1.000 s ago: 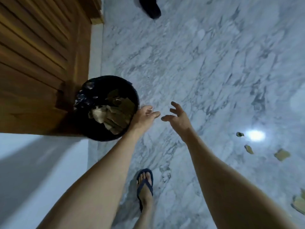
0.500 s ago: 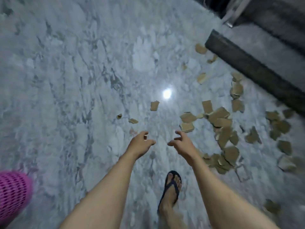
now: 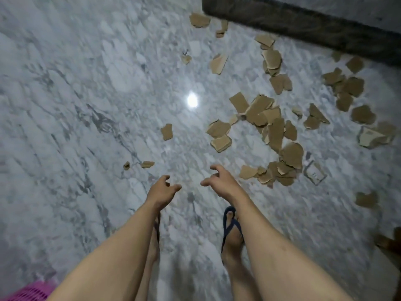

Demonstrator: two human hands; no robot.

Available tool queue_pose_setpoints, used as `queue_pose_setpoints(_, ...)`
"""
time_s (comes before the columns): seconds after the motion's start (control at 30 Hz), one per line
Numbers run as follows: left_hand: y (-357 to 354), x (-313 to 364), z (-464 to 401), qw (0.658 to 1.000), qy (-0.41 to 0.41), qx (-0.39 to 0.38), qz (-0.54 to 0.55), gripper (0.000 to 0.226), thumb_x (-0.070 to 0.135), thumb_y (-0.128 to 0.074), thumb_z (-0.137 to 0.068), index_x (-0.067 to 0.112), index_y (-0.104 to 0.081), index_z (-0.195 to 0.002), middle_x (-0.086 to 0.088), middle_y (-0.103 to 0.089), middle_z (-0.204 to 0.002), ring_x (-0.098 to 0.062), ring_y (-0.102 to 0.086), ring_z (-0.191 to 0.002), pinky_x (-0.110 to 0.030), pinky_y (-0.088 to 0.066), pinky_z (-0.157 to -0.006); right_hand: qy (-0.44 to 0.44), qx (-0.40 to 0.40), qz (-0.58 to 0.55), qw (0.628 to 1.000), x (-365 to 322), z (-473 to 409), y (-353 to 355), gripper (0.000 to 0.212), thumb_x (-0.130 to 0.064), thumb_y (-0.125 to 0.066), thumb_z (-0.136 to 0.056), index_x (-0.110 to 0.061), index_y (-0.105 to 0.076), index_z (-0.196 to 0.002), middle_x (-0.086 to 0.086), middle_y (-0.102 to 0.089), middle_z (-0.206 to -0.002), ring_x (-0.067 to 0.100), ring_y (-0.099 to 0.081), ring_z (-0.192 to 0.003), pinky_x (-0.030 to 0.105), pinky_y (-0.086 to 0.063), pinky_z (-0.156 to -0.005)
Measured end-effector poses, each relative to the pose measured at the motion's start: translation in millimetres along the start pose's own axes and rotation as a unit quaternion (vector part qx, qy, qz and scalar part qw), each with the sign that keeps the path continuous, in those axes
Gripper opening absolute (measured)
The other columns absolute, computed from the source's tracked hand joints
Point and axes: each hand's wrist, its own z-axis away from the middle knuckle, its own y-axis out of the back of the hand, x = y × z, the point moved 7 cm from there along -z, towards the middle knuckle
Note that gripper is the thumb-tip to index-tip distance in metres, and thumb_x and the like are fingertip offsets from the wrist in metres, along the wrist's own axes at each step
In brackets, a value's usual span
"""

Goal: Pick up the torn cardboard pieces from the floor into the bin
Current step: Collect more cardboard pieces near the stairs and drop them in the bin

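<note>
Several torn brown cardboard pieces (image 3: 264,118) lie scattered on the marble floor, mostly to the upper right. A small piece (image 3: 166,131) and two tiny scraps (image 3: 147,164) lie nearer, just beyond my hands. A cluster (image 3: 273,172) sits just right of my right hand. My left hand (image 3: 163,190) and my right hand (image 3: 219,181) hang above the floor side by side, fingers loosely curled and apart, holding nothing. The bin is out of view.
A dark raised ledge (image 3: 303,25) runs along the top right. A pink mesh basket (image 3: 30,292) shows at the bottom left corner. My feet in dark blue flip-flops (image 3: 231,227) stand below my hands. A brown object (image 3: 390,244) is at the right edge.
The view has swung away from the black bin to the scattered cardboard. The pieces now appear closer and larger, and both empty hands have stayed out in front.
</note>
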Motion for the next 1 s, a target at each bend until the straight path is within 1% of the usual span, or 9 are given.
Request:
queue_pose_setpoints(0.13,40,-34,-67,0.999,0.007,0.044,-0.003,0.069,0.038,-0.064,-0.096,0.015,-0.034,-0.154,-0.012,-0.045,-0.152,-0.031,-0.049,-0.134,-0.041,-0.042,-0.104,0.005,0.008,-0.006,1.000,-18,-63,-34,0.068,-0.021,-0.069,-0.090,-0.023,-0.037,-0.149,0.007,-0.052,-0.128,0.026,-0.055,-0.112,0.039,-0.045,-0.091)
queue_pose_setpoints(0.27,59,-65,-160,0.993,-0.042,0.111,-0.012,0.054,0.025,-0.062,-0.097,0.012,-0.046,-0.147,-0.009,-0.048,-0.148,-0.027,-0.048,-0.134,-0.035,-0.040,-0.104,0.025,0.018,0.014,0.999,-22,-155,-75,0.067,-0.019,-0.068,-0.092,-0.021,-0.035,-0.150,0.010,-0.049,-0.139,0.027,-0.054,-0.118,0.041,-0.044,-0.094)
queue_pose_setpoints(0.4,46,-89,-248,0.981,-0.102,0.150,-0.074,0.051,0.015,-0.054,-0.100,0.011,-0.043,-0.149,-0.008,-0.044,-0.149,-0.024,-0.044,-0.134,-0.027,-0.032,-0.106,0.097,0.045,0.089,0.990,-28,-251,-117,0.063,-0.019,-0.065,-0.094,-0.018,-0.037,-0.151,0.011,-0.045,-0.150,0.028,-0.052,-0.128,0.032,-0.042,-0.091)
queue_pose_setpoints(0.5,37,-117,-305,0.959,-0.143,0.191,-0.154,0.049,0.011,-0.050,-0.100,0.014,-0.044,-0.149,-0.012,-0.035,-0.156,-0.032,-0.035,-0.138,-0.036,-0.033,-0.112,0.179,0.122,0.184,0.959,-52,-315,-129,0.057,-0.019,-0.058,-0.096,-0.015,-0.040,-0.149,0.011,-0.044,-0.148,0.027,-0.051,-0.128,0.030,-0.042,-0.091)
queue_pose_setpoints(0.57,36,-133,-326,0.931,-0.192,0.269,-0.153,0.042,0.003,-0.056,-0.097,0.011,-0.056,-0.139,-0.016,-0.047,-0.144,-0.039,-0.043,-0.125,-0.046,-0.044,-0.104,0.234,0.169,0.245,0.926,-75,-349,-134,0.053,-0.019,-0.054,-0.096,-0.014,-0.041,-0.148,0.012,-0.044,-0.144,0.030,-0.048,-0.128,0.036,-0.043,-0.094)
queue_pose_setpoints(0.63,37,-143,-328,0.887,-0.253,0.364,-0.127,0.024,0.006,-0.058,-0.096,0.008,-0.067,-0.118,-0.015,-0.059,-0.117,-0.034,-0.049,-0.102,-0.045,-0.052,-0.085,0.288,0.209,0.294,0.887,-100,-373,-139,0.051,-0.020,-0.052,-0.096,-0.013,-0.042,-0.145,0.012,-0.045,-0.140,0.031,-0.046,-0.127,0.040,-0.044,-0.093)
queue_pose_setpoints(0.73,37,-149,-321,0.831,-0.308,0.448,-0.118,0.021,0.020,-0.046,-0.097,0.008,-0.063,-0.093,-0.010,-0.059,-0.088,-0.020,-0.042,-0.083,-0.035,-0.042,-0.074,0.320,0.232,0.343,0.852,-129,-396,-153,0.044,-0.024,-0.052,-0.094,-0.013,-0.047,-0.136,0.011,-0.049,-0.129,0.032,-0.045,-0.118,0.042,-0.047,-0.087)
queue_pose_setpoints(0.87,51,-159,-320,0.847,-0.191,0.484,-0.111,0.031,0.035,-0.046,-0.092,0.013,-0.063,-0.077,-0.008,-0.061,-0.086,-0.028,-0.053,-0.083,-0.042,-0.040,-0.074,0.306,0.254,0.422,0.815,-137,-414,-165,0.033,-0.022,-0.054,-0.092,-0.007,-0.052,-0.121,0.014,-0.044,-0.126,0.035,-0.042,-0.115,0.040,-0.044,-0.079)
queue_pose_setpoints(1.0,73,-175,-326,0.856,-0.105,0.503,-0.053,0.013,0.020,-0.072,-0.083,0.010,-0.069,-0.075,-0.015,-0.062,-0.128,-0.035,-0.053,-0.116,-0.046,-0.032,-0.092,0.305,0.250,0.353,0.848,-129,-416,-160,0.032,-0.021,-0.059,-0.091,-0.004,-0.050,-0.116,0.017,-0.041,-0.126,0.035,-0.041,-0.115,0.036,-0.042,-0.074)
